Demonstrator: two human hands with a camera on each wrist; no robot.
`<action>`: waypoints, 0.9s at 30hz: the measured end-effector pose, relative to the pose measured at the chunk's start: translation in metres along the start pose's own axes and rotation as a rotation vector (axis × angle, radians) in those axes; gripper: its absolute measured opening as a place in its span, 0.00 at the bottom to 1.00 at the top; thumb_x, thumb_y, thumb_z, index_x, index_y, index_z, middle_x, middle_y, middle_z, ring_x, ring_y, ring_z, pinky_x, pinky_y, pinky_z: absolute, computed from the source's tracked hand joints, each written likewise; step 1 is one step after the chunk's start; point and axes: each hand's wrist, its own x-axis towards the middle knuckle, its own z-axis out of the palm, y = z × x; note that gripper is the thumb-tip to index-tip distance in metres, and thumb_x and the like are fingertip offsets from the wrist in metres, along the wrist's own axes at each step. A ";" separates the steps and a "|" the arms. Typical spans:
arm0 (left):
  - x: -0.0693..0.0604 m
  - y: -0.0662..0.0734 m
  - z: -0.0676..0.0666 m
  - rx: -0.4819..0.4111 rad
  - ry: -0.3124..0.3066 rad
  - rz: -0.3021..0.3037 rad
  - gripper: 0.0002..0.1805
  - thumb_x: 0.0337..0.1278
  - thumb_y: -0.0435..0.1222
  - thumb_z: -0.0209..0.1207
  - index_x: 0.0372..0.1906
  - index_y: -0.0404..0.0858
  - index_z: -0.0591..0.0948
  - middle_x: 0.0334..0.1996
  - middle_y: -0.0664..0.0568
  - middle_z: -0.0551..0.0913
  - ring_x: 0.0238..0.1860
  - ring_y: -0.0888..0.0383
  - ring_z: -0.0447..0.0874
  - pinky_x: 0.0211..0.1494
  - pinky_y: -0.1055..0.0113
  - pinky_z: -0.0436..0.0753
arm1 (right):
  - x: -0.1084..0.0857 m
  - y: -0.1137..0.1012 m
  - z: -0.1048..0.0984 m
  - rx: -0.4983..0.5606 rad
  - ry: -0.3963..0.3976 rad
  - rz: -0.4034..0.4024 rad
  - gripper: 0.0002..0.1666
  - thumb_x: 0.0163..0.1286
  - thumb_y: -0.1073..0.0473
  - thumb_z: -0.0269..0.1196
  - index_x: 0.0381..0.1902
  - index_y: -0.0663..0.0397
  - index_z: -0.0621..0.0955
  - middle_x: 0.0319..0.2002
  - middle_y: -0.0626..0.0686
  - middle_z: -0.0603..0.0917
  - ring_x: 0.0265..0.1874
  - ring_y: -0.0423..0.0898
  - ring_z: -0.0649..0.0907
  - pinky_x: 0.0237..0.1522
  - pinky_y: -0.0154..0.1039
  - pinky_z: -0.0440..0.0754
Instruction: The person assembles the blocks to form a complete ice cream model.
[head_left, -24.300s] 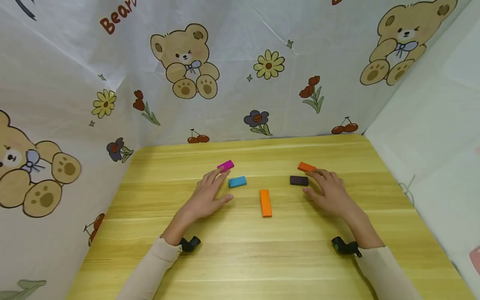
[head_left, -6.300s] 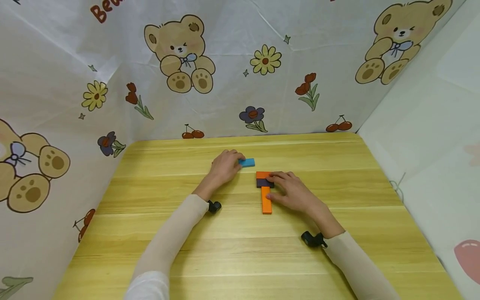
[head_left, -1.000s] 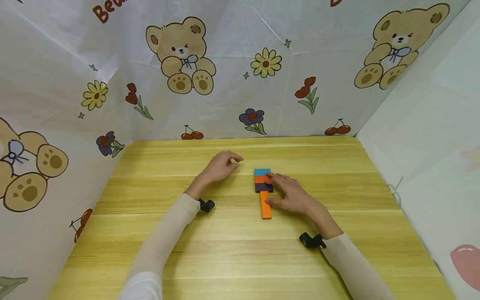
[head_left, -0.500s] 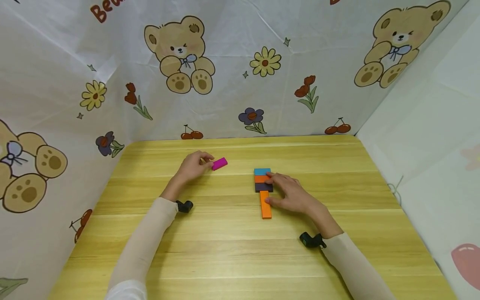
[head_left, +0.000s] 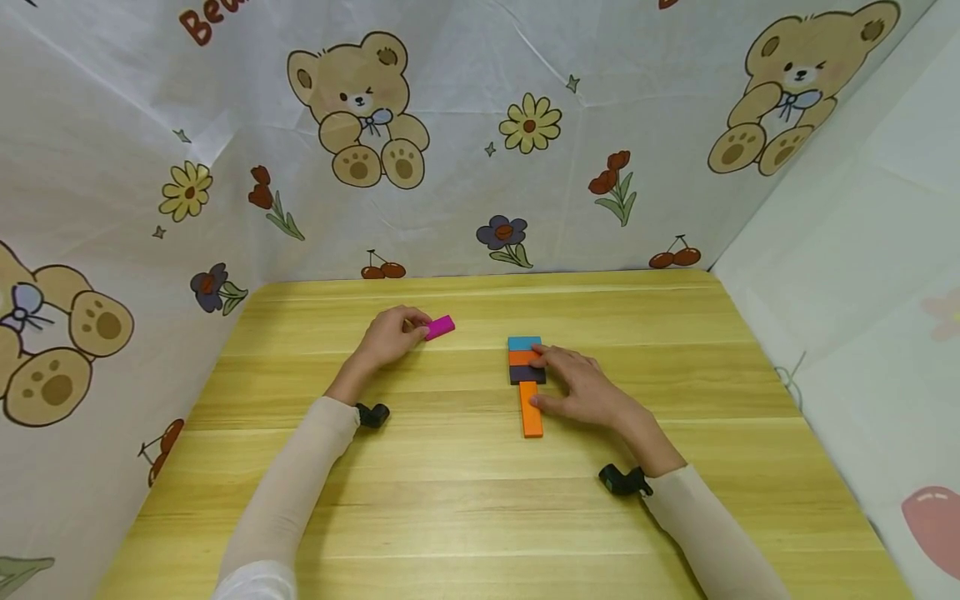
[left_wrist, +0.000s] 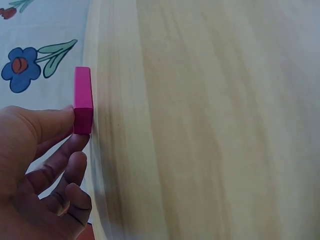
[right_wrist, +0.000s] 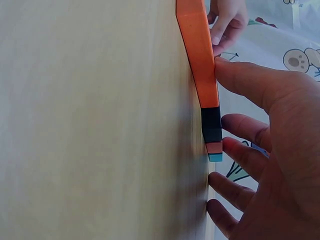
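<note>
My left hand (head_left: 390,336) pinches the near end of a magenta wooden block (head_left: 440,327) between thumb and fingers; the left wrist view shows the same block (left_wrist: 83,100) at the fingertips. To the right, blocks form a column on the table: a blue one (head_left: 524,342) at the far end, then a red-orange one (head_left: 522,358), a black one (head_left: 525,375) and a long orange one (head_left: 531,417) pointing toward me. My right hand (head_left: 581,387) rests on this column with fingers spread. Its thumb touches the long orange block (right_wrist: 200,60), and fingertips lie at the black and red-orange blocks.
The light wooden table (head_left: 465,517) carries all the blocks. A white cloth wall (head_left: 457,167) with bear and flower prints rises behind it, and a plain white wall (head_left: 847,275) stands on the right. Each wrist wears a small black camera (head_left: 372,415).
Over the last second my left hand has moved left to the magenta block and taken hold of it. The right hand has stayed put. Earlier, the blocks lay scattered; four colours now sit in one column.
</note>
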 end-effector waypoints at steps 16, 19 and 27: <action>0.007 0.008 0.006 -0.024 0.010 0.006 0.13 0.78 0.39 0.63 0.59 0.42 0.89 0.52 0.45 0.88 0.43 0.49 0.81 0.46 0.59 0.75 | -0.001 0.000 -0.001 -0.003 -0.009 -0.004 0.36 0.72 0.38 0.71 0.72 0.45 0.77 0.85 0.49 0.65 0.84 0.59 0.65 0.80 0.68 0.58; 0.009 0.009 0.007 -0.024 0.008 0.009 0.13 0.78 0.39 0.63 0.58 0.42 0.90 0.52 0.45 0.88 0.43 0.50 0.81 0.46 0.60 0.76 | -0.001 0.000 -0.001 -0.003 -0.008 -0.002 0.36 0.72 0.38 0.71 0.72 0.44 0.77 0.85 0.49 0.65 0.85 0.59 0.64 0.80 0.68 0.58; 0.017 0.012 0.013 -0.023 0.002 0.012 0.13 0.78 0.40 0.63 0.58 0.44 0.90 0.51 0.47 0.88 0.41 0.51 0.80 0.44 0.61 0.75 | -0.001 0.001 0.000 -0.006 -0.003 -0.002 0.37 0.72 0.39 0.72 0.72 0.44 0.77 0.85 0.49 0.65 0.84 0.61 0.65 0.80 0.68 0.59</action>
